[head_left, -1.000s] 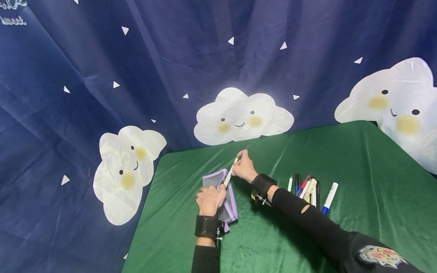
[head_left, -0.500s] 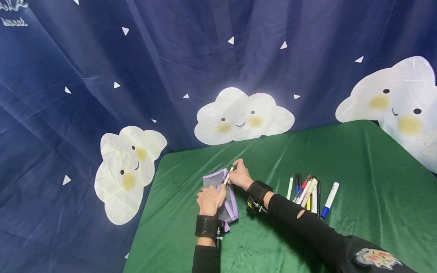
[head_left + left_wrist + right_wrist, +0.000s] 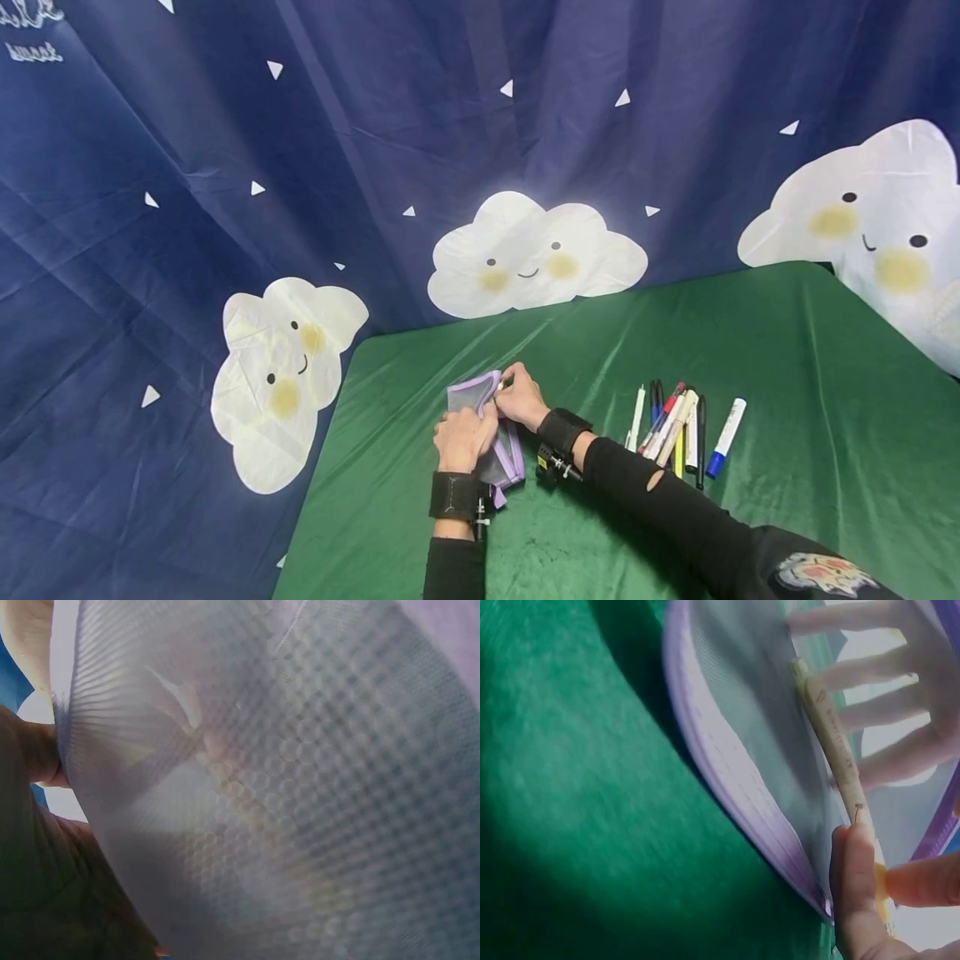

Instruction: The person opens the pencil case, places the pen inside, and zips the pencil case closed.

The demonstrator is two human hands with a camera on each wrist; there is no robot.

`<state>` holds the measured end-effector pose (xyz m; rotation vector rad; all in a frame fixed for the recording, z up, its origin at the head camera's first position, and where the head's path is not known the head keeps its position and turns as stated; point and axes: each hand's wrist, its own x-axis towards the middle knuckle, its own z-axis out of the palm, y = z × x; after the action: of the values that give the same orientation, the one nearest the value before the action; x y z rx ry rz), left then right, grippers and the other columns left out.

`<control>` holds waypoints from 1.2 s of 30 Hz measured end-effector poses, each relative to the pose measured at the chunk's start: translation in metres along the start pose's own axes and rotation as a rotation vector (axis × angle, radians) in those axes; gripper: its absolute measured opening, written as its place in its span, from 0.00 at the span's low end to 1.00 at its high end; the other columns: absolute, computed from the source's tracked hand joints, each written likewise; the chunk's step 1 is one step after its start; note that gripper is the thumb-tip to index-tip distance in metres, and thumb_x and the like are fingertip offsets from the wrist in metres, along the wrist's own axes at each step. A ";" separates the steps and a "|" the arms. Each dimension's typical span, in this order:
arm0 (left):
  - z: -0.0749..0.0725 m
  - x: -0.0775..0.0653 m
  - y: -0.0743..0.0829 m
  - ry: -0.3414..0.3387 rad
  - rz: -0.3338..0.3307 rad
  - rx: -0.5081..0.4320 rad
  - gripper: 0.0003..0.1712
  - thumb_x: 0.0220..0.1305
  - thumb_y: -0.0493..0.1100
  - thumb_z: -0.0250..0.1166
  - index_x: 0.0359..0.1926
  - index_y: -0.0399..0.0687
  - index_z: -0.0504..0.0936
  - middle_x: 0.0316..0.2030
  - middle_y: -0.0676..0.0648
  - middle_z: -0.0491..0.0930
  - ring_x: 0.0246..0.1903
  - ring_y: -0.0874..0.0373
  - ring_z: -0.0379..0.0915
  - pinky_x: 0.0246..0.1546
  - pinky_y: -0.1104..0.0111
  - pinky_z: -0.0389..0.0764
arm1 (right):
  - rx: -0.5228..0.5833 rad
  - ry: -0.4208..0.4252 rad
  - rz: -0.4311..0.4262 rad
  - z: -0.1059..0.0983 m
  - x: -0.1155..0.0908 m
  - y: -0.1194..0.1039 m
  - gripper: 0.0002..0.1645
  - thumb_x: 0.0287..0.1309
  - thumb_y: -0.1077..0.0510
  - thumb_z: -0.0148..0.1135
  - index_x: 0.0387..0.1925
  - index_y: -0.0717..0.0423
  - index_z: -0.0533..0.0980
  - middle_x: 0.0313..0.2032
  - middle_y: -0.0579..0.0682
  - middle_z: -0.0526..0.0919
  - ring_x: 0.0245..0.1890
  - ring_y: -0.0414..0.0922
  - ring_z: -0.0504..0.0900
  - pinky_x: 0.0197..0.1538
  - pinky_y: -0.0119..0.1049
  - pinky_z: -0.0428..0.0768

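Pinching a pen [image 3: 829, 727] by one end, my right hand [image 3: 522, 400] is at the mouth of the pouch [image 3: 467, 397], thumb and finger clamped on it. The pen's other end reaches inside the pouch, and I judge this one mostly in, though not yet let go. My left hand [image 3: 461, 435] grips the pouch, its fingers spread behind the mesh. This is the only pen I can make out inside; whether more lie deeper I cannot tell. Right of the pouch, well apart from it, lies a pile of pens [image 3: 678, 427], and farther right a blue-capped marker [image 3: 727, 436]. With so many outside the pouch, the work looks at an early stage.
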<state>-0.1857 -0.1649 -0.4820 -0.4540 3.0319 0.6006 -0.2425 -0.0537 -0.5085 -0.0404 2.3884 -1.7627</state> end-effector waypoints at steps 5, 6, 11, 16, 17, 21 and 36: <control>0.000 0.000 0.000 0.001 0.005 -0.004 0.37 0.69 0.59 0.46 0.38 0.28 0.85 0.44 0.19 0.78 0.39 0.28 0.75 0.38 0.41 0.78 | 0.000 -0.015 -0.010 0.004 -0.001 0.004 0.22 0.54 0.68 0.62 0.51 0.60 0.68 0.26 0.54 0.84 0.23 0.41 0.76 0.26 0.29 0.71; 0.000 0.000 0.000 0.000 0.006 -0.004 0.37 0.69 0.59 0.46 0.38 0.28 0.85 0.43 0.19 0.78 0.39 0.29 0.75 0.38 0.41 0.78 | 0.001 -0.018 -0.008 0.004 -0.001 0.004 0.22 0.54 0.68 0.63 0.51 0.60 0.68 0.26 0.54 0.84 0.24 0.41 0.76 0.26 0.29 0.72; -0.003 -0.001 0.001 0.006 0.011 -0.002 0.37 0.69 0.59 0.46 0.40 0.27 0.85 0.44 0.19 0.79 0.40 0.27 0.76 0.39 0.40 0.78 | -0.035 -0.014 -0.002 0.007 -0.001 0.005 0.24 0.51 0.64 0.66 0.51 0.62 0.70 0.34 0.56 0.81 0.33 0.46 0.78 0.33 0.32 0.74; -0.005 -0.001 0.001 0.012 0.022 -0.003 0.37 0.70 0.59 0.46 0.39 0.28 0.86 0.46 0.21 0.81 0.41 0.26 0.78 0.38 0.40 0.79 | -0.030 -0.010 0.008 0.010 -0.002 0.003 0.24 0.49 0.63 0.66 0.50 0.62 0.71 0.45 0.62 0.80 0.42 0.52 0.79 0.39 0.35 0.77; -0.005 -0.001 0.001 0.013 0.024 -0.002 0.37 0.70 0.59 0.46 0.39 0.29 0.86 0.46 0.22 0.82 0.41 0.26 0.79 0.38 0.40 0.79 | -0.020 -0.014 0.012 0.010 -0.003 0.003 0.24 0.49 0.64 0.66 0.50 0.63 0.72 0.46 0.62 0.81 0.42 0.53 0.80 0.39 0.36 0.79; -0.005 -0.001 0.001 0.014 0.031 -0.004 0.37 0.71 0.60 0.46 0.41 0.29 0.86 0.46 0.22 0.82 0.42 0.26 0.79 0.38 0.40 0.79 | 0.011 -0.035 -0.003 0.014 -0.004 0.003 0.19 0.52 0.67 0.62 0.47 0.65 0.73 0.44 0.62 0.82 0.42 0.52 0.80 0.40 0.35 0.79; -0.005 0.000 0.001 0.012 0.046 -0.021 0.37 0.71 0.60 0.46 0.40 0.29 0.86 0.45 0.23 0.83 0.40 0.27 0.80 0.37 0.41 0.80 | 0.101 -0.155 -0.111 0.027 -0.019 0.007 0.12 0.57 0.68 0.60 0.44 0.69 0.74 0.40 0.59 0.80 0.43 0.48 0.77 0.53 0.40 0.81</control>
<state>-0.1863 -0.1662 -0.4772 -0.3911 3.0578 0.6355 -0.2187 -0.0749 -0.5207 -0.2903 2.2248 -1.8525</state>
